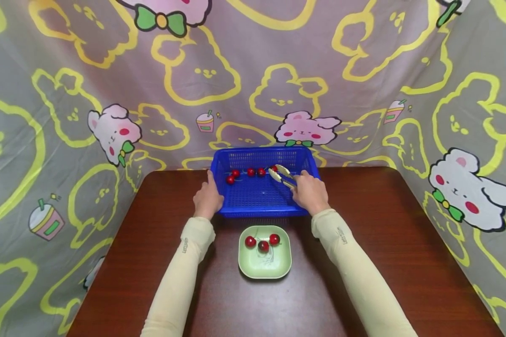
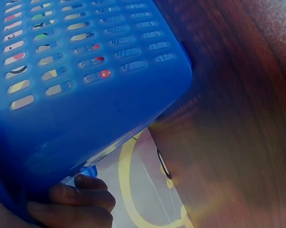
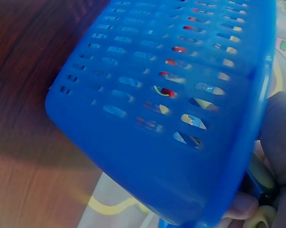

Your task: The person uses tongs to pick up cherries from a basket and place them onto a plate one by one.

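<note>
A blue plastic basket (image 1: 257, 208) with slotted walls stands toward the table's far edge, several red cherries (image 1: 250, 172) lying inside. My left hand (image 1: 208, 197) grips its left rim; in the left wrist view the fingers (image 2: 81, 202) curl beneath that rim. At the right rim, my right hand (image 1: 310, 193) holds a pair of tongs (image 1: 287, 182) with pale tips reaching into the basket. The tips are spread beside a cherry (image 1: 273, 168) near the back wall. In the right wrist view the basket's slotted wall (image 3: 133, 147) hides most of the tongs.
Nearer me, a light green square dish (image 1: 264, 271) holds three cherries (image 1: 263, 246) with stems. Both stand on a dark brown wooden table (image 1: 152, 262). A patterned grey cloth (image 1: 244, 56) hangs behind the table and along both sides.
</note>
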`<state>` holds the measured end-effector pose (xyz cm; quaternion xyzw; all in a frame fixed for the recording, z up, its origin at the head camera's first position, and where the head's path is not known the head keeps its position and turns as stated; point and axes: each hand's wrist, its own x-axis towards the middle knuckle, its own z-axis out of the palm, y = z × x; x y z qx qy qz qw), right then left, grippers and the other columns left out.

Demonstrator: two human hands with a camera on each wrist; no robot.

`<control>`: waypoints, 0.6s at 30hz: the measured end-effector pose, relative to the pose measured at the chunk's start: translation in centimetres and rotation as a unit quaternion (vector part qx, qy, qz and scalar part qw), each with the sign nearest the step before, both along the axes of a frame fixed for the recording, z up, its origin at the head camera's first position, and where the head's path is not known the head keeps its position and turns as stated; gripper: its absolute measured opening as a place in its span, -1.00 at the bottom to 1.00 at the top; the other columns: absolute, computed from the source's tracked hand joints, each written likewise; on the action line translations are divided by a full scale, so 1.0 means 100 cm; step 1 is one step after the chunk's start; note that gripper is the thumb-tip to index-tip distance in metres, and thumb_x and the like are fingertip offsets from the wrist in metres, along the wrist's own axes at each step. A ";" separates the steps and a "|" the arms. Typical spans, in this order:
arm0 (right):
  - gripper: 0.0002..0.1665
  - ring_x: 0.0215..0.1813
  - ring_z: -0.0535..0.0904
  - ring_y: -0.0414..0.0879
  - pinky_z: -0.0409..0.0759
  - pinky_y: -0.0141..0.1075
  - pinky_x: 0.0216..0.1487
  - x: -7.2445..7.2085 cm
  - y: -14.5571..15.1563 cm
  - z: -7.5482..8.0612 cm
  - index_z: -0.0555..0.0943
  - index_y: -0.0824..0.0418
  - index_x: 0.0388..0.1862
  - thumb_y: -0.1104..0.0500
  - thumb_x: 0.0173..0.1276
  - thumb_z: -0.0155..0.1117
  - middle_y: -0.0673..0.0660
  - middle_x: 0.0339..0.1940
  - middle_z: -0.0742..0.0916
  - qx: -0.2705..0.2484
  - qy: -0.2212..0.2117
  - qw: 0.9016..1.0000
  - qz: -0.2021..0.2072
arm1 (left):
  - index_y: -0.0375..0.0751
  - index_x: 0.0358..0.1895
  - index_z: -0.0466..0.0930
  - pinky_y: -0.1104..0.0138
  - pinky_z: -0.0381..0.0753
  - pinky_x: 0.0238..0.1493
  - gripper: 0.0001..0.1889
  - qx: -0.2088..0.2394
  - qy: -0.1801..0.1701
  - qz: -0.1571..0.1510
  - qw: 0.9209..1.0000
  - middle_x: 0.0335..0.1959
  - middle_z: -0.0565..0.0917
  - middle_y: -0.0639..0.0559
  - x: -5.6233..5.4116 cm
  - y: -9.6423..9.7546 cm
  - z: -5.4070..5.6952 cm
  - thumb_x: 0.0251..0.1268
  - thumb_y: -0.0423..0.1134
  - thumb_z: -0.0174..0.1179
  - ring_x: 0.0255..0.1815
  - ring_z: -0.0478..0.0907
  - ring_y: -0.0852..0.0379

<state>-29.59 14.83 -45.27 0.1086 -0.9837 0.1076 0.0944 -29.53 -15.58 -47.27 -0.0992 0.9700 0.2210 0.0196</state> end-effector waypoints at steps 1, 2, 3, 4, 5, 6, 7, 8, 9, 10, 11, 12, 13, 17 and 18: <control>-0.58 -0.20 0.70 0.30 0.69 0.17 -0.19 0.001 0.000 0.001 0.73 0.22 0.15 0.06 0.38 0.36 0.24 -0.11 0.69 -0.002 0.001 1.000 0.000 | -0.17 0.71 -0.35 -0.22 0.50 0.26 0.01 -0.001 0.000 0.000 1.000 0.44 0.39 -0.44 0.000 0.000 0.000 0.44 -0.19 0.21 0.12 0.59 -0.42; -0.57 -0.20 0.70 0.30 0.69 0.17 -0.19 0.003 0.000 0.002 0.72 0.21 0.16 0.05 0.39 0.37 0.24 -0.10 0.69 -0.004 0.002 1.000 -0.001 | -0.17 0.71 -0.35 -0.22 0.51 0.25 0.01 -0.001 -0.001 0.000 1.000 0.44 0.39 -0.45 0.000 0.000 0.000 0.45 -0.19 0.20 0.11 0.59 -0.42; -0.56 -0.20 0.70 0.30 0.69 0.17 -0.19 0.004 0.000 0.003 0.72 0.21 0.18 0.05 0.39 0.37 0.24 -0.08 0.69 -0.005 0.004 1.000 -0.001 | -0.17 0.71 -0.35 -0.22 0.51 0.25 0.01 -0.002 -0.001 -0.001 1.000 0.44 0.39 -0.45 0.000 0.000 0.000 0.45 -0.20 0.20 0.11 0.60 -0.42; -0.54 -0.20 0.70 0.30 0.69 0.16 -0.20 0.006 0.000 0.004 0.71 0.21 0.20 0.04 0.40 0.37 0.24 -0.07 0.70 -0.008 0.005 1.000 0.000 | -0.17 0.71 -0.36 -0.21 0.51 0.25 0.01 -0.002 -0.002 0.000 1.000 0.44 0.39 -0.45 0.001 0.000 0.000 0.45 -0.20 0.20 0.10 0.60 -0.42; -0.53 -0.20 0.70 0.30 0.69 0.16 -0.20 0.008 0.000 0.005 0.70 0.21 0.22 0.04 0.40 0.37 0.24 -0.06 0.70 -0.010 0.006 1.000 -0.001 | -0.16 0.71 -0.36 -0.21 0.51 0.24 0.01 -0.002 -0.002 0.000 1.000 0.44 0.39 -0.44 0.001 0.000 0.000 0.45 -0.20 0.20 0.10 0.60 -0.42; -0.53 -0.21 0.70 0.30 0.69 0.16 -0.20 0.010 0.000 0.007 0.70 0.21 0.23 0.04 0.40 0.38 0.24 -0.06 0.70 -0.013 0.008 1.000 -0.001 | -0.17 0.71 -0.36 -0.21 0.51 0.24 0.01 -0.002 -0.003 -0.001 1.000 0.43 0.39 -0.45 0.001 0.000 0.000 0.45 -0.20 0.20 0.10 0.60 -0.42; -0.52 -0.22 0.70 0.29 0.69 0.16 -0.21 0.012 0.000 0.008 0.70 0.21 0.23 0.04 0.41 0.38 0.24 -0.06 0.70 -0.016 0.010 1.000 -0.001 | -0.17 0.71 -0.37 -0.21 0.51 0.24 0.01 -0.002 -0.002 -0.001 1.000 0.43 0.39 -0.45 0.001 -0.001 0.000 0.45 -0.20 0.20 0.09 0.60 -0.42; -0.52 -0.23 0.70 0.28 0.69 0.16 -0.21 0.013 0.000 0.009 0.69 0.21 0.24 0.05 0.40 0.39 0.24 -0.05 0.70 -0.018 0.013 1.000 0.000 | -0.17 0.71 -0.37 -0.21 0.52 0.24 0.01 -0.002 -0.003 -0.002 1.000 0.43 0.39 -0.45 0.001 -0.001 0.000 0.45 -0.20 0.20 0.09 0.60 -0.42; -0.51 -0.24 0.69 0.28 0.69 0.15 -0.22 0.015 0.001 0.009 0.69 0.21 0.24 0.05 0.40 0.39 0.24 -0.05 0.70 -0.021 0.016 1.000 0.001 | -0.17 0.71 -0.36 -0.21 0.52 0.24 0.01 -0.002 -0.002 -0.001 1.000 0.43 0.39 -0.45 0.001 -0.001 0.001 0.45 -0.20 0.20 0.09 0.60 -0.42; -0.51 -0.26 0.69 0.28 0.69 0.15 -0.23 0.017 0.001 0.010 0.69 0.21 0.24 0.05 0.40 0.40 0.24 -0.05 0.70 -0.022 0.020 1.000 0.001 | -0.16 0.71 -0.36 -0.21 0.52 0.24 0.01 -0.002 -0.001 -0.001 1.000 0.43 0.39 -0.45 0.001 0.000 0.000 0.45 -0.20 0.20 0.09 0.60 -0.42; -0.51 -0.27 0.69 0.27 0.69 0.14 -0.24 0.018 0.002 0.010 0.69 0.21 0.25 0.05 0.39 0.40 0.23 -0.06 0.69 -0.021 0.025 0.999 0.002 | -0.16 0.71 -0.36 -0.21 0.52 0.23 0.01 -0.003 -0.001 -0.001 1.000 0.42 0.40 -0.45 0.001 0.000 0.001 0.45 -0.20 0.20 0.09 0.60 -0.42; -0.51 -0.29 0.69 0.28 0.69 0.14 -0.26 0.019 0.003 0.011 0.69 0.21 0.25 0.06 0.39 0.40 0.24 -0.07 0.69 -0.021 0.031 0.999 0.003 | -0.17 0.71 -0.35 -0.20 0.53 0.23 0.01 -0.003 0.000 -0.001 1.000 0.42 0.40 -0.45 0.001 0.000 0.001 0.44 -0.20 0.20 0.09 0.60 -0.42; -0.50 -0.31 0.68 0.28 0.68 0.14 -0.28 0.021 0.003 0.012 0.69 0.22 0.24 0.06 0.38 0.40 0.24 -0.08 0.69 -0.021 0.037 0.999 0.004 | -0.16 0.71 -0.35 -0.20 0.53 0.23 0.01 -0.003 0.000 0.000 1.000 0.42 0.40 -0.44 0.001 0.000 0.001 0.44 -0.20 0.20 0.09 0.60 -0.42; -0.50 -0.39 0.66 0.28 0.66 0.13 -0.36 0.029 0.007 0.016 0.69 0.23 0.24 0.07 0.38 0.40 0.23 -0.13 0.67 -0.024 0.055 0.998 0.005 | -0.17 0.71 -0.35 -0.20 0.53 0.23 0.01 -0.004 0.000 0.000 1.000 0.42 0.40 -0.45 0.000 0.000 0.000 0.44 -0.20 0.20 0.10 0.60 -0.42; -0.50 -0.40 0.66 0.28 0.65 0.13 -0.37 0.031 0.008 0.017 0.68 0.23 0.25 0.06 0.38 0.40 0.23 -0.14 0.66 -0.027 0.057 0.998 0.006 | -0.17 0.71 -0.36 -0.20 0.53 0.23 0.01 -0.003 0.000 0.001 1.000 0.42 0.40 -0.45 0.000 0.000 0.000 0.45 -0.20 0.20 0.11 0.60 -0.42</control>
